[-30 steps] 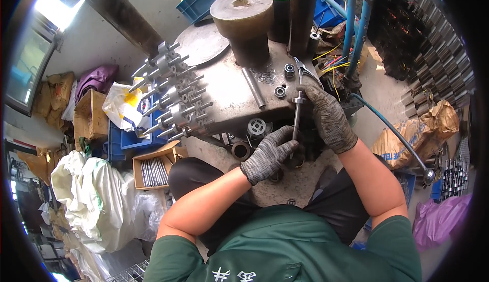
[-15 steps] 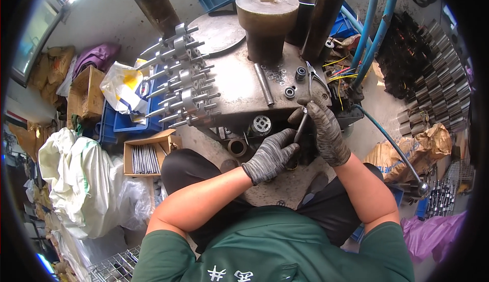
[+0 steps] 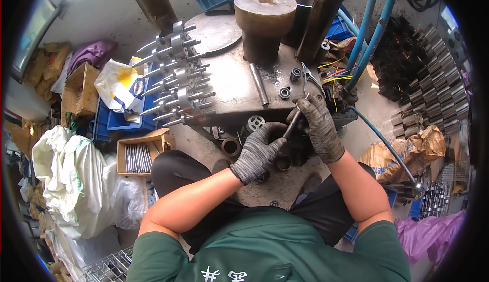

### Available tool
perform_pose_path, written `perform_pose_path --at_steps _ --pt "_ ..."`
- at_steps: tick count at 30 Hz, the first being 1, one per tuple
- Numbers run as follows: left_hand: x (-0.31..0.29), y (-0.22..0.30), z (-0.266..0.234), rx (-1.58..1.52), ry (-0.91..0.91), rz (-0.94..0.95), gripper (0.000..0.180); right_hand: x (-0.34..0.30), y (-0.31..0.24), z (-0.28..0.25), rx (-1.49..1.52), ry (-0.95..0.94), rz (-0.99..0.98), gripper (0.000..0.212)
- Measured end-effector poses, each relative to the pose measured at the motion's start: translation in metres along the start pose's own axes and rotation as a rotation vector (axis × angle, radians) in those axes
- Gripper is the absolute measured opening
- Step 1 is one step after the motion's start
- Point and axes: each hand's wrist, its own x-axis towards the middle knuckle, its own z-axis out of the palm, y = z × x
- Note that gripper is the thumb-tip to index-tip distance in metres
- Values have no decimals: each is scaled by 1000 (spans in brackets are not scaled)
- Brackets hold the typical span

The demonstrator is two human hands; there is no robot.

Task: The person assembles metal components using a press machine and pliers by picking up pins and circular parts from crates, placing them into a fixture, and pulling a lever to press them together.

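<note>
Between my gloved hands, just off the front edge of the metal bench point(image 3: 226, 86), a slender dark rod point(image 3: 292, 125) slants up to the right. The thumb and fingers of my left hand point(image 3: 255, 152) pinch its lower end. My right hand point(image 3: 321, 129) has its fingers closed round the upper part, where a paler tip partly shows. Past my right fingertips lie pliers point(image 3: 311, 82) with pale jaws and two small ball bearings point(image 3: 284, 93). A plain steel bar point(image 3: 259, 84) rests farther left, beside several scattered small rings point(image 3: 272, 75).
Several rotors on shafts point(image 3: 181, 78) stand along the bench's left side. A thick round metal post point(image 3: 265, 22) rises at the back. Blue hoses point(image 3: 367, 32) hang at the right. A cardboard box of steel shafts point(image 3: 137, 158) sits left of my knee.
My left hand has moved slightly left and down, staying at the rod's lower end. My right fingers have closed further around the upper part. The whole view has shifted a little.
</note>
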Motion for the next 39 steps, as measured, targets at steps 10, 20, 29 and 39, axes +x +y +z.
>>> perform_pose_path --at_steps 10,20,29,39 --pt "4 -68 -6 -450 296 -579 35 49 12 -73 -106 336 -319 26" --pt "44 -56 -31 -349 478 -349 57 50 27 -74 -65 365 -196 36" --pt "11 -79 -13 -233 65 -500 41 3 4 -53 484 -62 128 28" --pt "5 -12 -4 -817 53 -352 39 -33 11 -28 -677 -107 -221 29"
